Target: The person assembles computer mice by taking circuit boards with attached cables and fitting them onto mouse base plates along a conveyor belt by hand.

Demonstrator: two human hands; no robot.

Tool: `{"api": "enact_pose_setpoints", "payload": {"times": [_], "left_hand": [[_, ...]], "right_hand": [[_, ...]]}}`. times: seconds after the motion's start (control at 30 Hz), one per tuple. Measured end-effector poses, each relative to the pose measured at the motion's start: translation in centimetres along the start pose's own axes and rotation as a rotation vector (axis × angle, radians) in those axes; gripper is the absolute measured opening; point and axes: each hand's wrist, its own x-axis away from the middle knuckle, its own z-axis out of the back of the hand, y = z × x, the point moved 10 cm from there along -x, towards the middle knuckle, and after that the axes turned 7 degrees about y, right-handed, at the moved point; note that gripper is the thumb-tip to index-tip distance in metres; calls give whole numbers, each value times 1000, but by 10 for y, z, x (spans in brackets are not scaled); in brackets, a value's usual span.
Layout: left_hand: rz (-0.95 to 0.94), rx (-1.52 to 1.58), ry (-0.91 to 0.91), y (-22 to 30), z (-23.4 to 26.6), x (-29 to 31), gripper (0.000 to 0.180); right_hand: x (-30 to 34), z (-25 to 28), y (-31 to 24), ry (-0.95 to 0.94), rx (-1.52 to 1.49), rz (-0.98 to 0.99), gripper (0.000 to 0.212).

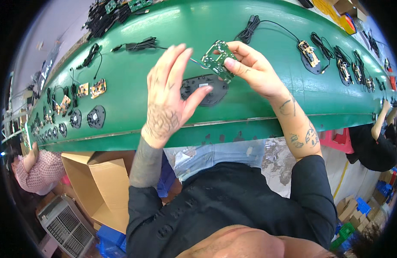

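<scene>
My right hand (254,69) pinches a green circuit board (219,58) between thumb and fingers, tilted above the belt. Thin coloured wires come off its left edge toward my left hand (166,92). That hand is open, fingers stretched upward and thumb apart, with nothing visibly gripped. Below both hands lies a black plastic base shell (215,92), shaped like the bottom of a computer mouse; my left thumb covers part of it. A coiled black cable (142,44) rests on the belt to the left, its lead running behind my left fingers.
The green belt (267,99) carries other mouse bases (96,117), loose brown boards (98,87) and bases with boards and cables (309,56). Cables pile up at the far left (106,21). Co-workers sit on both sides. A cardboard box (106,189) stands below the left edge.
</scene>
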Motion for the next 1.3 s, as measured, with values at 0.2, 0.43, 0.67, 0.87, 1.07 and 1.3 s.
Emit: {"api": "enact_pose_setpoints", "payload": {"times": [0.2, 0.43, 0.67, 0.87, 1.07, 1.3], "left_hand": [[229, 278, -316, -33, -27, 2, 25], [505, 262, -242, -86, -25, 41, 16], [374, 277, -380, -81, -39, 51, 14], [326, 103, -438, -71, -46, 47, 17], [289, 15, -449, -73, -46, 42, 15], [115, 294, -604, -66, -69, 25, 34]], "right_hand": [[-3, 6, 10, 70, -38, -21, 36], [-12, 21, 36, 262, 602, 3, 46], [-12, 24, 42, 290, 708, -60, 46], [-12, 24, 37, 317, 824, -105, 46], [-12, 13, 17, 443, 982, 123, 35], [-15, 12, 12, 345, 1110, 184, 35]]}}
